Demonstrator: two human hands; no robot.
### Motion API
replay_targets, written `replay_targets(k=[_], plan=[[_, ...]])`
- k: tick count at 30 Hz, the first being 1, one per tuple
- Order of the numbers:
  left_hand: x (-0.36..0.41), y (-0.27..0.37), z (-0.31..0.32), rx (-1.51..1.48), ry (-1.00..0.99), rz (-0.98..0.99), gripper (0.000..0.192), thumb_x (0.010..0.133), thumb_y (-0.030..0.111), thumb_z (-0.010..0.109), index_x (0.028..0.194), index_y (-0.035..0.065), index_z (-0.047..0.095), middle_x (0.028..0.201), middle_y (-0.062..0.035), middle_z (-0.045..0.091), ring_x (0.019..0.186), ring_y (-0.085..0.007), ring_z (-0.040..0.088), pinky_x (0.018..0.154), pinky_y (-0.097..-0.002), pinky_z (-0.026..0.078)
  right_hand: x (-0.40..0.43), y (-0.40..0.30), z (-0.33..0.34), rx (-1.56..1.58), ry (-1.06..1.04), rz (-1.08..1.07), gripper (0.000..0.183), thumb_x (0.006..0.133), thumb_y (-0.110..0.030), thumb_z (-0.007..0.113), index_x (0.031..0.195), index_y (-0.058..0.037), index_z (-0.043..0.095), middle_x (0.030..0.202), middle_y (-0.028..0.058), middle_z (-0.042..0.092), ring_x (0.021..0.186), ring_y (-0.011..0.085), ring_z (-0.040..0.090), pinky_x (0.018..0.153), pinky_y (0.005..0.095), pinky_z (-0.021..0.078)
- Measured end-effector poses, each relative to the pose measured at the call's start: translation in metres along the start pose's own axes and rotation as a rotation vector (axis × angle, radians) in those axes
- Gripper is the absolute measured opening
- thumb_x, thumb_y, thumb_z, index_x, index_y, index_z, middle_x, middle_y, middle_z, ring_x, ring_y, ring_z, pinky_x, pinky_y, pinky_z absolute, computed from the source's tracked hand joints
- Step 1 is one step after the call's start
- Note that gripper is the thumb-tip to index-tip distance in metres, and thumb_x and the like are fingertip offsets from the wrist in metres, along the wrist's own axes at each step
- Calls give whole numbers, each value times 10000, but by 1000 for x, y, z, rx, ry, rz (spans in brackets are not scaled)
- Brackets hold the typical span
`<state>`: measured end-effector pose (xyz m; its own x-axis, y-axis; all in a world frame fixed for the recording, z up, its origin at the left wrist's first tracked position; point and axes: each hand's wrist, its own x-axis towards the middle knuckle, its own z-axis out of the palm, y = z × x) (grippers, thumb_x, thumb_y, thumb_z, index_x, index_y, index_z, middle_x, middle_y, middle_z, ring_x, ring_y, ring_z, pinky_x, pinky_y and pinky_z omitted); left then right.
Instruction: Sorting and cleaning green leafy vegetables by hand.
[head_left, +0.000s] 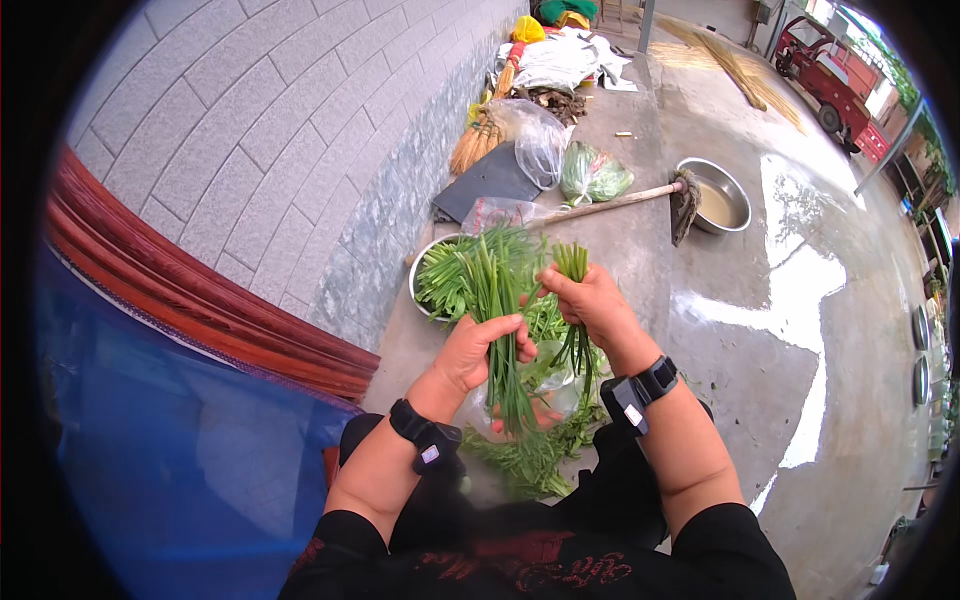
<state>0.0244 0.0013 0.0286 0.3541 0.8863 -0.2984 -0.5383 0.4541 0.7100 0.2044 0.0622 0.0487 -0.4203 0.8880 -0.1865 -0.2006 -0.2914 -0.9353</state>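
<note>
My left hand (480, 349) is closed around a thick bunch of long green stalks (499, 300), which hangs down past my fingers. To its right, my right hand (589, 296) grips a smaller bunch of green stalks (571, 262), pale cut ends up and dark leaves hanging below. Behind the hands, a metal basin (417, 294) holds more cut green stalks (442, 277). Beneath my hands are a clear plastic bag (551, 375), partly hidden, and loose leafy greens (536, 461) on the ground between my legs.
Beyond lie a bag of vegetables (596, 174), a wooden-handled mop (622, 201), a dark board (484, 182) and a straw broom (478, 142). A metal basin of cloudy water (716, 202) stands right. A tiled wall (315, 97) and blue sheet (187, 442) are at left; a red three-wheeled vehicle (832, 82) is far right.
</note>
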Motion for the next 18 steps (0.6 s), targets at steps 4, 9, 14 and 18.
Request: replay_targets(k=[4, 9, 14, 18], plan=[[3, 4, -6, -1, 43, 23, 300, 850, 92, 565, 1136, 24, 506, 839, -114, 605, 789, -279, 649, 675, -367, 546, 6, 6, -5, 2, 15, -9, 152, 869, -194, 607, 864, -44, 591, 633, -34, 523, 428, 24, 336, 386, 195, 239], [3, 6, -21, -95, 63, 24, 198, 843, 73, 572, 1028, 9, 546, 897, -139, 619, 827, -298, 645, 692, -372, 547, 15, 6, -10, 44, -1, -46, 173, 890, -190, 587, 940, -25, 590, 649, -33, 499, 443, 23, 347, 399, 188, 258], [-2, 14, -28, 34, 105, 77, 177, 828, 74, 583, 982, -7, 549, 810, -127, 630, 777, -244, 645, 630, -326, 530, 18, -2, -20, 165, 66, -94, 180, 905, -192, 563, 978, -28, 562, 685, -41, 455, 447, 23, 314, 406, 196, 261], [-10, 21, -32, 107, 133, 105, 177, 823, 85, 587, 969, -8, 548, 748, -98, 618, 704, -220, 642, 600, -315, 519, 18, -7, -25, 232, 104, -88, 218, 913, -207, 550, 1012, -14, 565, 713, -42, 459, 477, 23, 300, 424, 185, 250]])
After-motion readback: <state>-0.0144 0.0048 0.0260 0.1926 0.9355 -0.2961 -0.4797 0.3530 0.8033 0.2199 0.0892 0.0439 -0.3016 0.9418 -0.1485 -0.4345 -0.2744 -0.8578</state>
